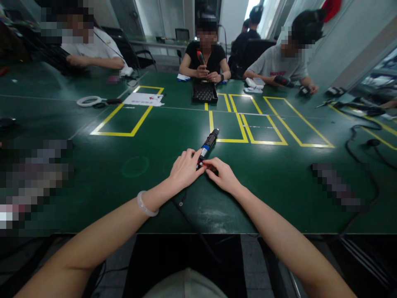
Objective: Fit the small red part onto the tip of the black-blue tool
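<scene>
On the green table before me lies a long dark power tool [210, 141], pointing away and slightly right. It has a blue and silver band around its middle; its exact kind is unclear. My left hand [185, 169] is closed on its near end from the left. From the right, my right hand [223, 176] pinches at the same near end, fingertips close to the left thumb. Small red and black parts show between the fingers, but what the right hand grips is mostly hidden. A dark cord [190, 221] runs from below my hands over the table edge.
Yellow tape outlines [266, 142] mark the green table [149, 207]. A black tray [204, 93] stands at the far side, with a person behind it holding a tool. White papers [143, 99] and a white ring-shaped tool [89, 101] lie at far left. A black cable [353, 145] curls at right.
</scene>
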Demonstrator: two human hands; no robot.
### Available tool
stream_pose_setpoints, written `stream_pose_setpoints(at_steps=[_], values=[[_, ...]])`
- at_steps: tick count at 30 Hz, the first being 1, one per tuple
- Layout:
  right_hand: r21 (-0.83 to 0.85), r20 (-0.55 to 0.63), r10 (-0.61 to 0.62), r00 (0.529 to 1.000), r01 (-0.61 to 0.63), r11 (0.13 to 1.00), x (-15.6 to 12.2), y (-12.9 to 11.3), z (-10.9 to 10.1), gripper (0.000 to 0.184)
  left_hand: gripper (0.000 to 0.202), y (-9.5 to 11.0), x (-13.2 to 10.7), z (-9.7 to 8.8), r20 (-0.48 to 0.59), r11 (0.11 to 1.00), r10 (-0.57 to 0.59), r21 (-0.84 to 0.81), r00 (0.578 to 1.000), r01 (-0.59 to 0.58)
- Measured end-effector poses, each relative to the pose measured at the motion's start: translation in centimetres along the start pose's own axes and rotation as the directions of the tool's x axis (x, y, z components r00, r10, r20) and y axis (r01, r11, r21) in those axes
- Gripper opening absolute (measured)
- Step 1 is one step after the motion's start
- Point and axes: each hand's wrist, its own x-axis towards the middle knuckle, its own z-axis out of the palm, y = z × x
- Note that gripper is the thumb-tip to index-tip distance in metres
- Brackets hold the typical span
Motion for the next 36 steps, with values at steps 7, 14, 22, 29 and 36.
stream_pose_setpoints(at_steps=[7,14,22,29,36], values=[[0.073,-0.024,0.077,0.997,-0.075,0.994,0.0,0.3,-0.1,0.032,0.060,-0.6,-0.3,-0.5,0.017,0.999,-0.031,0.034,0.999,0.031],[0.102,-0.016,0.106,0.994,-0.104,0.989,0.1,0.5,-0.2,0.028,0.062,-4.6,-0.6,-1.0,0.014,0.988,-0.143,0.052,0.990,0.142],[0.068,-0.014,0.095,0.995,-0.094,0.993,0.2,0.3,-0.3,0.019,0.069,-13.2,-0.8,-1.8,0.039,0.935,-0.355,0.028,0.934,0.354],[0.063,-0.007,0.095,0.995,-0.094,0.994,0.3,0.2,-0.4,0.018,0.079,-20.7,-1.5,-3.1,0.095,0.848,-0.530,0.027,0.843,0.530],[0.080,-0.018,0.083,0.996,-0.081,0.993,0.2,0.3,-0.4,0.020,0.079,-27.2,-2.8,-3.9,0.076,0.774,-0.632,0.093,0.771,0.626]])
